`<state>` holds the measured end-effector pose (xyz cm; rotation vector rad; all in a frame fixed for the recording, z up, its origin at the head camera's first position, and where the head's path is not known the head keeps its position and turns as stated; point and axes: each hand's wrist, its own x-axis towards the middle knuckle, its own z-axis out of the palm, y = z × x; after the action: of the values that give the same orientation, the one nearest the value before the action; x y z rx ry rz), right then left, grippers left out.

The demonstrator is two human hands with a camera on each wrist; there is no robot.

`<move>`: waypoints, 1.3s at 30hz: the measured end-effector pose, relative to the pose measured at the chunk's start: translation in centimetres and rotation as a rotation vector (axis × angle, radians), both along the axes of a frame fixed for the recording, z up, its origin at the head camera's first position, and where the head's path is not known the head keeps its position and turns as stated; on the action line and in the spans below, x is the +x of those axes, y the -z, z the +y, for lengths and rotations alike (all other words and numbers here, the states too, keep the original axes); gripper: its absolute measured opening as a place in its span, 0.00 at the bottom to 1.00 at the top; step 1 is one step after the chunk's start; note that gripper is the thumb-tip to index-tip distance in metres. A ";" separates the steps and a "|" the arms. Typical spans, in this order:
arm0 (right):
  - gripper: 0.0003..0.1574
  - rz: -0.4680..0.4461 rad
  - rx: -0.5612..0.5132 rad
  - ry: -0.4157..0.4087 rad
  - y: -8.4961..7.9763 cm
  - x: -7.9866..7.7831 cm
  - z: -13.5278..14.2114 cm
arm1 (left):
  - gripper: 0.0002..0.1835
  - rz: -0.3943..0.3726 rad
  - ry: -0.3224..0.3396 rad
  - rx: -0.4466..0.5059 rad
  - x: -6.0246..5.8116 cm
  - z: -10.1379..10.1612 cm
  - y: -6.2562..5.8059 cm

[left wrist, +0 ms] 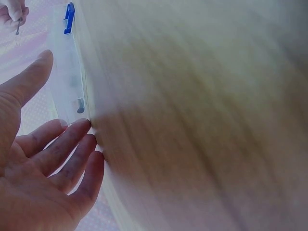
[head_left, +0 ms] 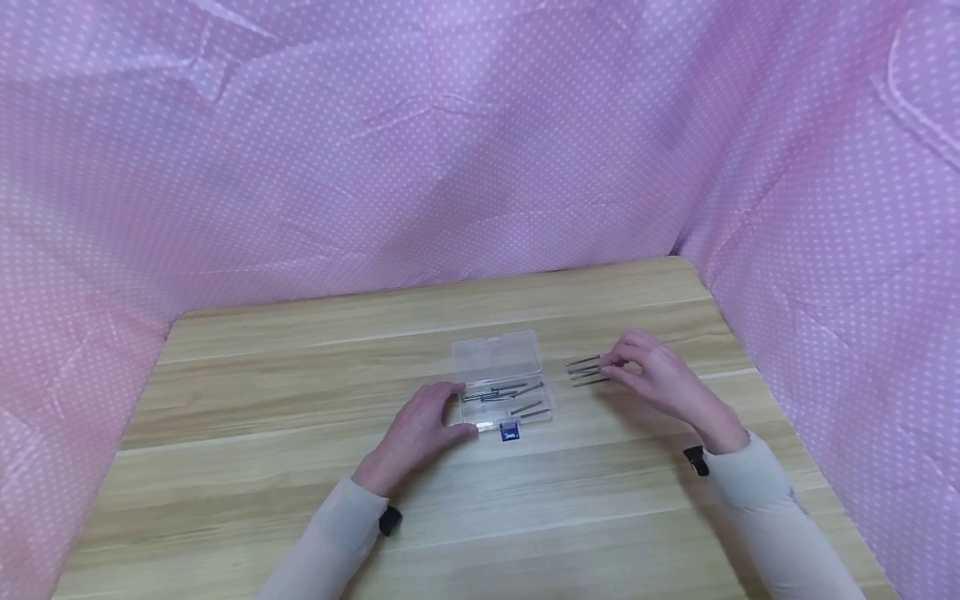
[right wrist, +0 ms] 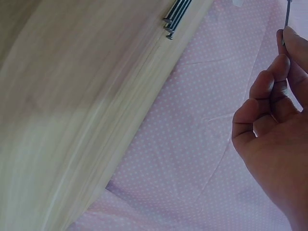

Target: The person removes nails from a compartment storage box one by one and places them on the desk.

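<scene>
Left hand (head_left: 418, 421) wide at box (head_left: 497, 357) edge; right hand (head_left: 660, 379) pinches nail (right wrist: 287, 17).
Surface (head_left: 262, 433) roomy at left; loose nails (head_left: 582, 361) partly hidden.

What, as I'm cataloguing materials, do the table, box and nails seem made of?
Table: wood or wood-look laminate, smooth; pale grain streaks show. Box: probably clear, smooth plastic; the table shows through its lid. Nails: likely bare metal; their grey shafts shine.

And we count one clear plastic case (head_left: 491, 412), one blue latch (head_left: 510, 431), at least six nails (head_left: 498, 397) inside, at least three more on one tabletop (head_left: 247, 467), and two hands (head_left: 420, 425)!
</scene>
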<state>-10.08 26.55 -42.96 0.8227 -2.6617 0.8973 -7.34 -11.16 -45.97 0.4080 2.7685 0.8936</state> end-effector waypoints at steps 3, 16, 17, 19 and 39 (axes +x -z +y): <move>0.10 -0.008 0.002 0.000 0.2 0.1 0.3 | 0.38 0.000 0.001 0.001 0.0 0.0 0.0; 0.10 -0.051 0.007 -0.002 0.9 0.2 1.2 | 0.38 0.009 0.008 0.000 0.0 0.0 0.1; 0.11 -0.050 0.011 -0.005 1.0 0.2 1.3 | 0.38 0.007 0.008 0.001 0.0 0.0 0.0; 0.11 -0.044 0.024 -0.014 1.1 0.2 1.4 | 0.38 0.006 0.007 0.001 0.0 0.0 0.0; 0.12 -0.037 0.099 -0.047 2.7 0.1 2.0 | 0.39 -0.005 0.003 -0.002 0.0 0.0 -0.2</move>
<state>-9.94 28.57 -45.64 0.9030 -2.7492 0.8044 -7.30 -11.17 -45.77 0.4091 2.7632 0.8905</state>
